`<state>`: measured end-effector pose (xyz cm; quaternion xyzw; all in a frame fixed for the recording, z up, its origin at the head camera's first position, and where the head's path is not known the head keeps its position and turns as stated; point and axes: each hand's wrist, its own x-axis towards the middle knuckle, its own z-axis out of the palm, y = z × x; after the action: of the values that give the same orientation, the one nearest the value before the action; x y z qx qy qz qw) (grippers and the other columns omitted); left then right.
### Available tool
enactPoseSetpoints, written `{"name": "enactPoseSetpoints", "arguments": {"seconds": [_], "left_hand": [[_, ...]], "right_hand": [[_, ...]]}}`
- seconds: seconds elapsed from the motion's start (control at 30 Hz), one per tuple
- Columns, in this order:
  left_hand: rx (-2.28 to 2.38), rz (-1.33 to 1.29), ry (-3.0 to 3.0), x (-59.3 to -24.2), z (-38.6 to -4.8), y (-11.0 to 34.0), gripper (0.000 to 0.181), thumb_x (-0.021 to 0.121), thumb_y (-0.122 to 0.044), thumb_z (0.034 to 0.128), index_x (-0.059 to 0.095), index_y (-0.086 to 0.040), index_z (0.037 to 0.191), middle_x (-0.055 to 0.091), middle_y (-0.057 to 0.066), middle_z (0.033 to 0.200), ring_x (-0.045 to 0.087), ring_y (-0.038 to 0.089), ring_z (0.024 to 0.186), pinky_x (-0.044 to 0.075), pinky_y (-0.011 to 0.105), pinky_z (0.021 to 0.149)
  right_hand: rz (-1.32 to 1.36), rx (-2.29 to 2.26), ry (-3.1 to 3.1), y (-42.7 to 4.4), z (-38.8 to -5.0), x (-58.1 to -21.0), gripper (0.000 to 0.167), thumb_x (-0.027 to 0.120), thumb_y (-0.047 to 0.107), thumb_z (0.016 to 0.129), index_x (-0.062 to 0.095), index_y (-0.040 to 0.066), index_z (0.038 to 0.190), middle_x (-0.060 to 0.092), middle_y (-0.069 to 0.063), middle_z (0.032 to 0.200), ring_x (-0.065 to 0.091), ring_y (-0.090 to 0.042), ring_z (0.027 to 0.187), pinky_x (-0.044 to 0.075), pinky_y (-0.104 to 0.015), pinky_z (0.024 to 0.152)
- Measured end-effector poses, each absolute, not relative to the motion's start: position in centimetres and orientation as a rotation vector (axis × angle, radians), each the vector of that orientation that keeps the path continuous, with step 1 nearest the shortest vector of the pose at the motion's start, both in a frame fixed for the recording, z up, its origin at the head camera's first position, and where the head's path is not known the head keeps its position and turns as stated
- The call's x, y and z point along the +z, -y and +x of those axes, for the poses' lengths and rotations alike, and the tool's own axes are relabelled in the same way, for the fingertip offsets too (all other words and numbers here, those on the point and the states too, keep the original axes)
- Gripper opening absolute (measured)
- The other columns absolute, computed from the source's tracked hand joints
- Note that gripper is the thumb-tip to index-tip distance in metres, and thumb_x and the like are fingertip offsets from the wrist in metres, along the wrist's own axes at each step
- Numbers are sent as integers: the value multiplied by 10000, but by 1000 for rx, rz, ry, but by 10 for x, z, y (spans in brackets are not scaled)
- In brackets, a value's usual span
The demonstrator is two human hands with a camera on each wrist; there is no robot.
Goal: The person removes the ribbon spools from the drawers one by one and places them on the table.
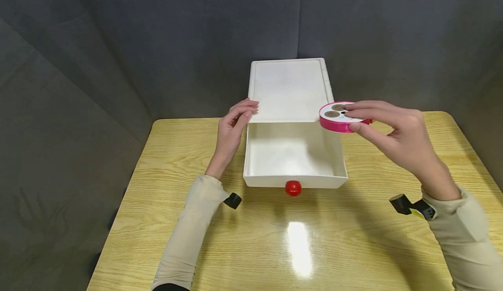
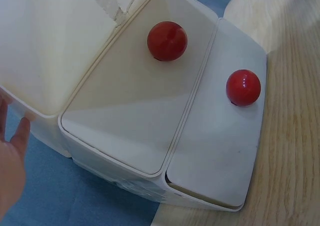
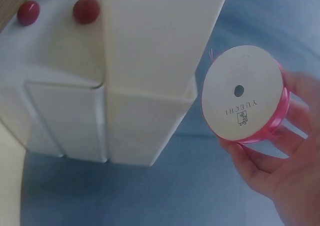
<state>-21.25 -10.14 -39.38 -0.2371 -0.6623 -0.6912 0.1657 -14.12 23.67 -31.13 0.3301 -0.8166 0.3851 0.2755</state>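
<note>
A white drawer unit (image 1: 291, 90) stands at the back of the table with its top drawer (image 1: 291, 181) pulled out; no items show inside. My left hand (image 1: 233, 127) touches the unit's left side near the drawer opening, fingers slightly bent; its fingers also show beside the white side in the left wrist view. My right hand (image 1: 404, 138) pinches a spool of pink ribbon (image 1: 339, 126) between thumb and fingers, above the drawer's right edge. In the right wrist view the spool's white printed face (image 3: 242, 93) is beside the unit, apart from it.
A red round knob (image 1: 293, 188) is on the pulled-out drawer's front. Two lower drawer fronts carry red knobs (image 2: 167, 40), one each. The wooden table (image 1: 173, 221) extends in front and to both sides. Dark cloth (image 1: 177, 42) hangs behind the unit.
</note>
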Motion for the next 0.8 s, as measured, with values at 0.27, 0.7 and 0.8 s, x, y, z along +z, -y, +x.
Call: {"name": "enactPoseSetpoints", "arguments": {"seconds": [0.27, 0.7, 0.8], "left_hand": [[-1968, -669, 1874, -393, -213, 102, 196, 557, 2, 1041, 689, 142, 1074, 662, 241, 1269, 498, 242, 1389, 359, 389, 1207], [-1947, -672, 1895, -395, -214, 102, 218, 556, -39, 1044, 688, 130, 1085, 652, 248, 1287, 490, 221, 1400, 344, 390, 1218], [-1946, -671, 1896, -394, -213, 102, 220, 556, -40, 1043, 688, 130, 1084, 648, 259, 1291, 491, 216, 1399, 347, 392, 1216]], "right_hand": [[733, 1018, 2254, -253, -146, -320, 328, 811, -113, 775, 797, -4, 1084, 754, -155, 1125, 643, 80, 1045, 478, -96, 824], [548, 940, 2281, -274, -156, -343, 288, 809, -92, 799, 794, -14, 1076, 749, -191, 1122, 563, 173, 964, 380, -80, 664], [516, 922, 2293, -280, -159, -351, 268, 811, -49, 821, 793, -10, 1085, 753, -185, 1113, 548, 177, 924, 348, -94, 614]]}}
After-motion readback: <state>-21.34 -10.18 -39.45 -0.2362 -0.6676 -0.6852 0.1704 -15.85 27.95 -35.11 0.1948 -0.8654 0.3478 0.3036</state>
